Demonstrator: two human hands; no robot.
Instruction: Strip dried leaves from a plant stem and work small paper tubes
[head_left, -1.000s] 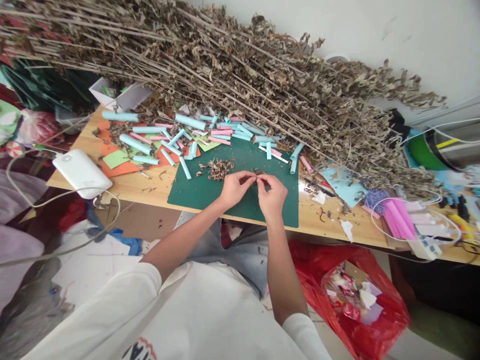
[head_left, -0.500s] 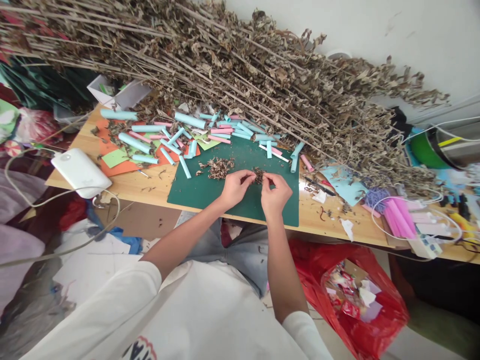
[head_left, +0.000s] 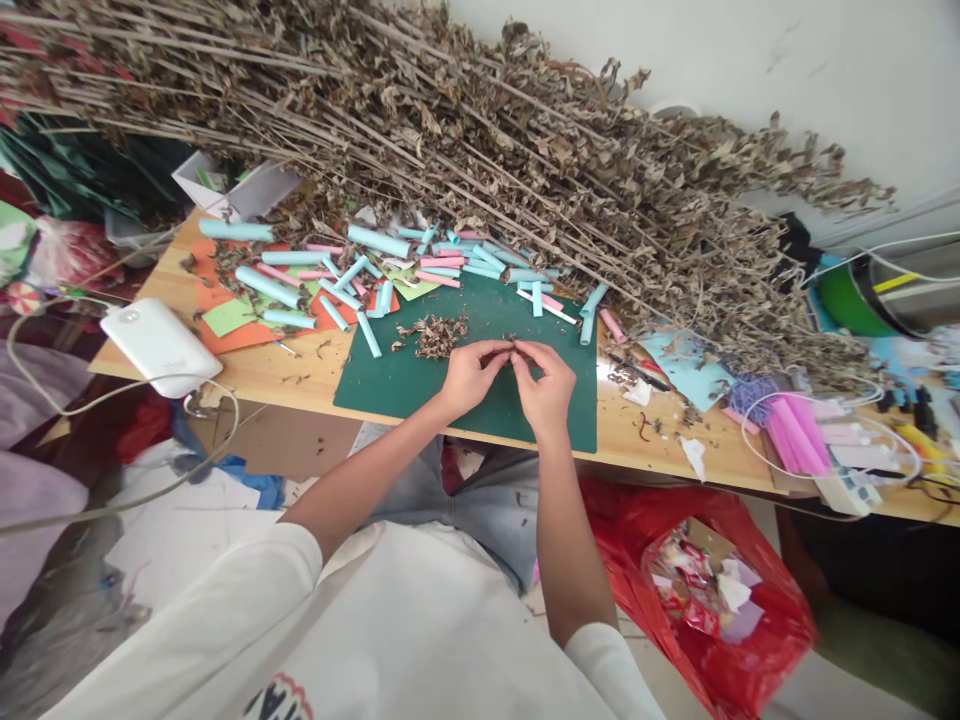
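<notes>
Over a dark green mat (head_left: 390,385), my left hand (head_left: 472,376) and my right hand (head_left: 546,392) meet with fingertips pinched together. Between them they hold a small clump of dried leaves (head_left: 511,338), mostly hidden by the fingers. Just left of my left hand, a loose heap of crumbled dried leaves (head_left: 439,337) lies on the mat. Rolled blue paper tubes (head_left: 379,241) and pink paper tubes (head_left: 441,262) are scattered along the mat's far edge.
Long dried stalks with leaves (head_left: 450,120) stretch across the back of the wooden table (head_left: 262,372). A white power bank (head_left: 161,345) with a cable lies at left. At right are pink paper (head_left: 799,435) and purple shreds (head_left: 752,397). Below hangs a red rubbish bag (head_left: 735,680).
My right hand has shifted slightly left, bringing its fingertips against those of my left hand. The leaf clump between them is now mostly covered. The heap on the mat looks unchanged.
</notes>
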